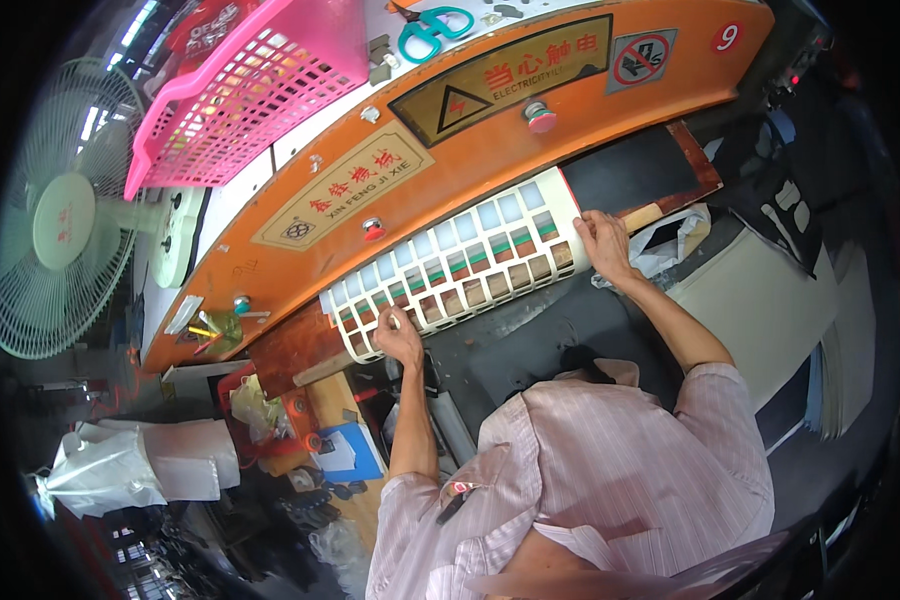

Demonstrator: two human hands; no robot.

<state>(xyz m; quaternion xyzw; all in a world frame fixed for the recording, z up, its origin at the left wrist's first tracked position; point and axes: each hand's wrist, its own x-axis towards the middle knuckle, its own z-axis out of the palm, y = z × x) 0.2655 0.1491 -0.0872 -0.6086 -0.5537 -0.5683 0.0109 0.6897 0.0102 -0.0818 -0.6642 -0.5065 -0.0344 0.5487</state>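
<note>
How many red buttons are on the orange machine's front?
2: one red button above the left part of the cream sheet, another just below the gold warning sign.

Both arms out front, bare from the elbow. Left forearm [416,415] runs nearly straight up; left grip [398,337] has fingers curled, thumb near index. Right forearm [673,322] slants up-left, elbow bent; right grip [603,243] palm down, fingers loosely bent. Grips well apart, right one higher. Firmness unclear.
</note>
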